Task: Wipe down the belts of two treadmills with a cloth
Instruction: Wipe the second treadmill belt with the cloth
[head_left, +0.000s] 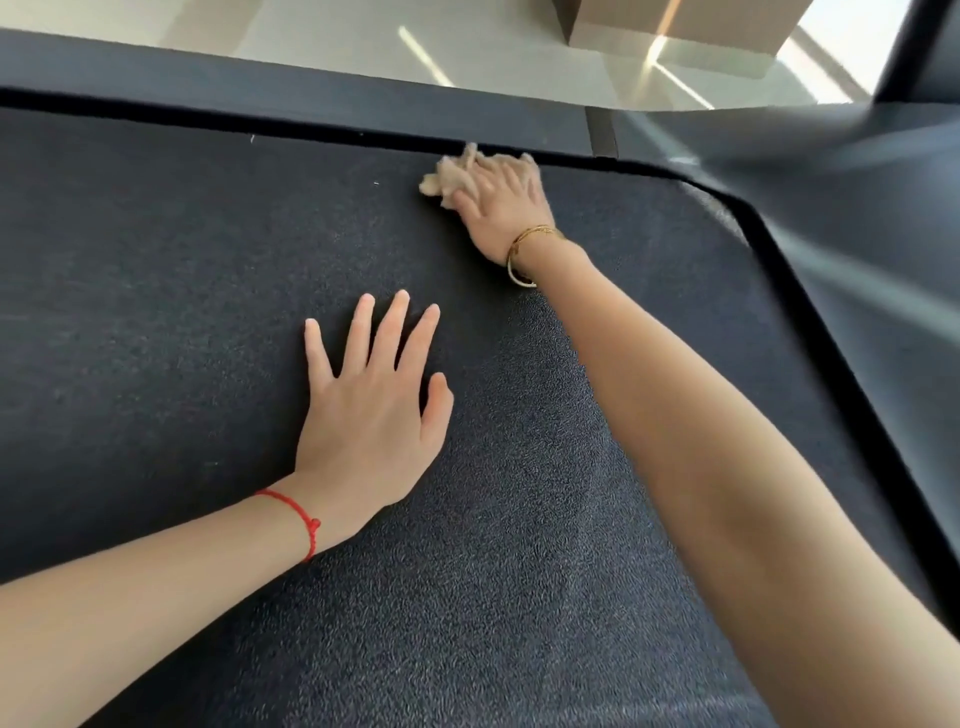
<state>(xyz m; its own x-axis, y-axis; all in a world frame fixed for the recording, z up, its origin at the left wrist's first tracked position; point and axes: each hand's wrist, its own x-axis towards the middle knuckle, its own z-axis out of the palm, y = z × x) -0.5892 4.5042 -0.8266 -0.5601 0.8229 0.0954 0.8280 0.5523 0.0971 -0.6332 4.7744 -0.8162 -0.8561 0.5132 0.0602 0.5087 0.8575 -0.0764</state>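
Fingers (488, 179) of the right hand (501, 208) are pressed down over the cloth (449, 179), bunching it against the belt — motion blur hides whether they curl round it or just lie flat on top. The cloth is a small, crumpled, tan rag, soft and fuzzy at its edges, sitting up at about one o'clock, right against the far edge of the belt (182, 291) where it meets the dark side rail (311, 104).

The left hand (371, 410) lies flat at centre, fingers spread wide and straight, palm braced on the belt and holding nothing.

Progress — hard to call. The wipe looks under way on this one treadmill; a few pale specks sit on the belt toward eleven o'clock, so by my reading that stretch wants a pass yet. No second treadmill is in view, so that is likely still to come.

The belt is dark, grainy rubber, pebbled underhand, with a rounded corner at three o'clock. Beyond the rail, glossy pale floor (337, 47) and a cardboard box (685, 26) at one o'clock.
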